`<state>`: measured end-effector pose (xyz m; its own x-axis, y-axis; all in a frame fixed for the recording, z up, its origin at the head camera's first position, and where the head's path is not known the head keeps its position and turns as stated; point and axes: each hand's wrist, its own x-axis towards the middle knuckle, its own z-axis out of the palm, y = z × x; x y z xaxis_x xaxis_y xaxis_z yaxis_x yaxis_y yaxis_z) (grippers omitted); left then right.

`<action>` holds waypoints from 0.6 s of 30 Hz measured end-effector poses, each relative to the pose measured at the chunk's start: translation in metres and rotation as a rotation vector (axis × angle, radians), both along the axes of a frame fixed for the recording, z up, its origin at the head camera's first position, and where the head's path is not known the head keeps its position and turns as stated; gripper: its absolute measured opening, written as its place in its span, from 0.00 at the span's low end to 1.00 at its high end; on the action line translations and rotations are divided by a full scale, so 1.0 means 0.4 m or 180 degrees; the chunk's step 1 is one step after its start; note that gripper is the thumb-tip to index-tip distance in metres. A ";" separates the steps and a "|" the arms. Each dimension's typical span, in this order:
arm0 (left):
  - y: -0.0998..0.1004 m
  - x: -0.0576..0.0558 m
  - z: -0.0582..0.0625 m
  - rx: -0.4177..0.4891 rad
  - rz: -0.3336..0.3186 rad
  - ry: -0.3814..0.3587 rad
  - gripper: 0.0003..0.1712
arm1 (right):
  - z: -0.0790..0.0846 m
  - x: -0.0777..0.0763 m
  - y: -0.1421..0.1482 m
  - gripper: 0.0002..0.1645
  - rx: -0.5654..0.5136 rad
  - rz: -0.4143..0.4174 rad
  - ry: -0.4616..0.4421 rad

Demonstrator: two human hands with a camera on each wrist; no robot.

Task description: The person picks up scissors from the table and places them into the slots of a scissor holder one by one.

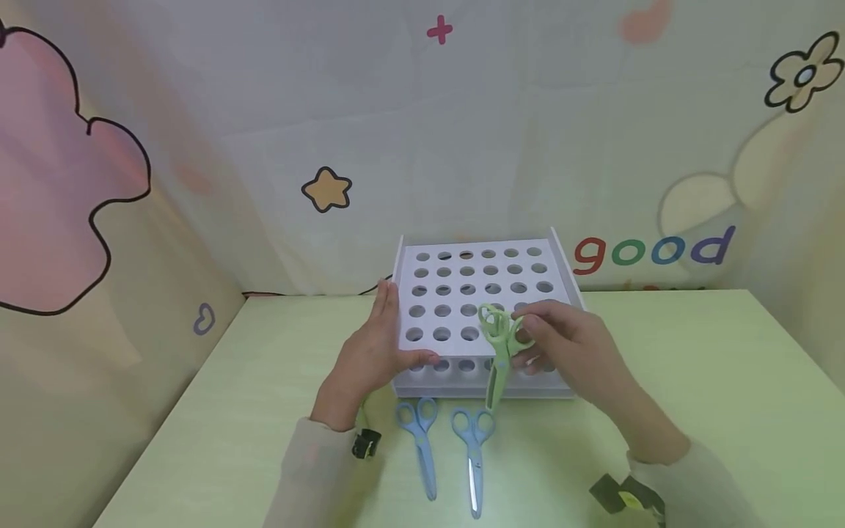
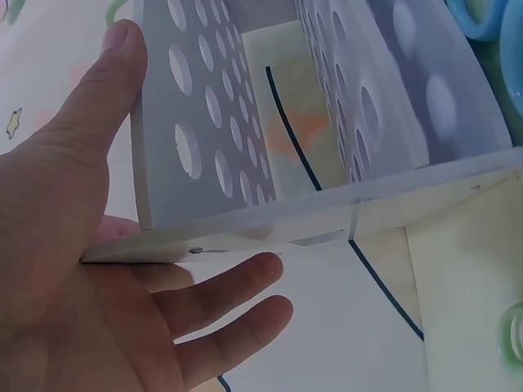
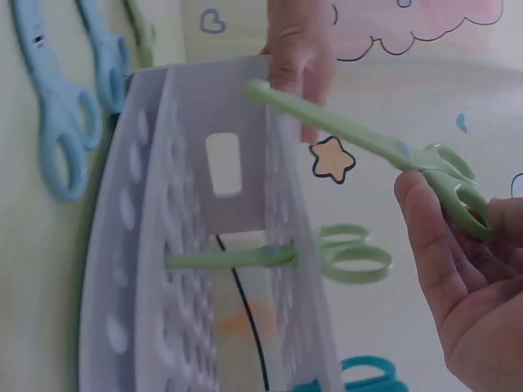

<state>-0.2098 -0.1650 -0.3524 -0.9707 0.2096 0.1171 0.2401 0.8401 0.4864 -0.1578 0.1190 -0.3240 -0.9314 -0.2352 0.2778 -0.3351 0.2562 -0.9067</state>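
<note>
My right hand (image 1: pixel 568 348) holds green scissors (image 3: pixel 359 135) by a handle loop, blades closed, above the front right of a white two-tier rack (image 1: pixel 432 301) with rows of round holes. In the right wrist view, another pair of green scissors (image 3: pixel 355 255) stands in the rack, blades through a hole, beside a teal pair (image 3: pixel 372 367) partly cut off by the frame. My left hand (image 1: pixel 370 348) rests against the rack's left wall. Its thumb (image 2: pixel 98 98) lies along the top plate's edge, and its fingers (image 2: pixel 225 294) extend fairly straight outside the wall.
Two blue scissors, one left (image 1: pixel 422 451) and one right (image 1: pixel 473 458), lie on the pale green table (image 1: pixel 218 411) before the rack. Another green pair (image 3: pixel 143 33) lies by my left wrist. A patterned cloth (image 1: pixel 264 95) hangs behind, with a dark cord (image 1: pixel 264 294) along its foot.
</note>
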 end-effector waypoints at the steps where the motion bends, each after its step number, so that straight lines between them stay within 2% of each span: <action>1: -0.001 0.000 0.000 -0.0028 -0.0002 0.0015 0.77 | 0.006 -0.003 -0.008 0.14 -0.0035 -0.0023 0.0039; 4: -0.002 0.002 0.004 -0.0099 0.0020 0.0040 0.76 | 0.020 -0.012 -0.032 0.13 -0.0156 -0.0078 0.0222; 11: 0.000 0.000 0.005 -0.0183 0.0016 -0.0003 0.76 | 0.033 -0.035 -0.089 0.11 -0.0740 -0.0209 0.0516; 14: 0.003 -0.002 0.004 -0.0198 0.0021 -0.0020 0.76 | 0.037 -0.044 -0.112 0.11 -0.0874 -0.0340 0.0573; 18: 0.001 0.000 0.004 -0.0232 0.0055 -0.0006 0.76 | 0.039 -0.061 -0.145 0.11 -0.0991 -0.0645 0.0712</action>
